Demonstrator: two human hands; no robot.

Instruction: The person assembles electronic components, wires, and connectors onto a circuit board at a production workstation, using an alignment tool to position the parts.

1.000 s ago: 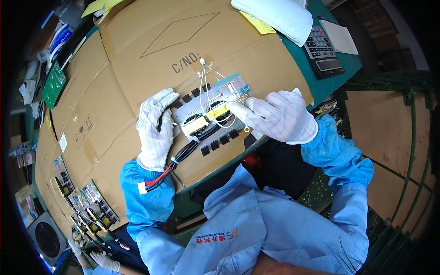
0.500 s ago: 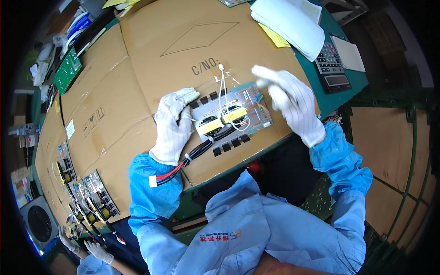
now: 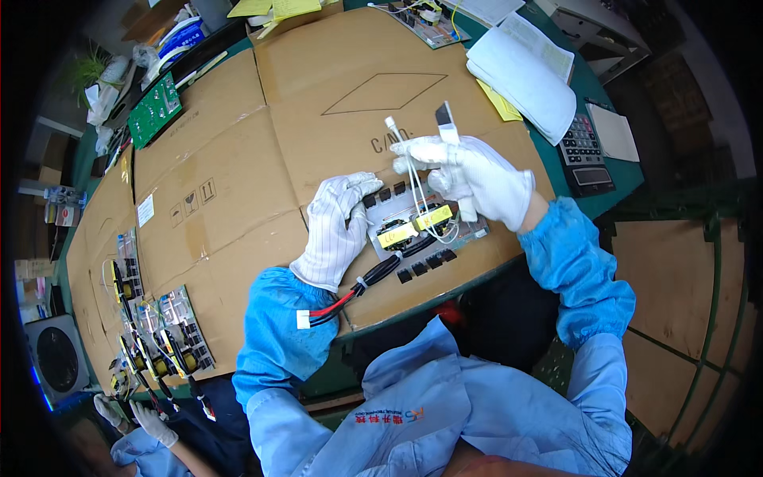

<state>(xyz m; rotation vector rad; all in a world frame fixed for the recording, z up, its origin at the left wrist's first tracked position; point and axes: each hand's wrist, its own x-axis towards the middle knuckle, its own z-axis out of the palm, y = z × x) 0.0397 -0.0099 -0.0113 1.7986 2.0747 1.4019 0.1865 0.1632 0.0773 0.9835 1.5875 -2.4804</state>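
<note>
A circuit board (image 3: 388, 208) lies near the cardboard's front edge, with yellow-taped transformers (image 3: 397, 236), black parts along its sides and a bundle of black and red wires (image 3: 373, 277) ending in a white connector. My left hand (image 3: 334, 226), in a white glove, is closed at the board's left edge, thumb and fingers against it. Above the board's right part, my gloved right hand (image 3: 477, 176) grips a slim white tool with a dark flat end (image 3: 447, 121); its exact kind is unclear. A thin white cable (image 3: 408, 155) stands up by the right fingertips; whether they pinch it, I cannot tell.
Several similar boards (image 3: 184, 330) lie at the left, near a co-worker's gloved hands (image 3: 151, 421). A green circuit board (image 3: 155, 111) is at the far left. White papers (image 3: 520, 75), a calculator (image 3: 584, 151) and another board (image 3: 429, 24) sit toward the back and right.
My right hand has moved in over the board, with the white tool now plainly visible in it. The view has shifted; my left hand stays at the board's left edge.
</note>
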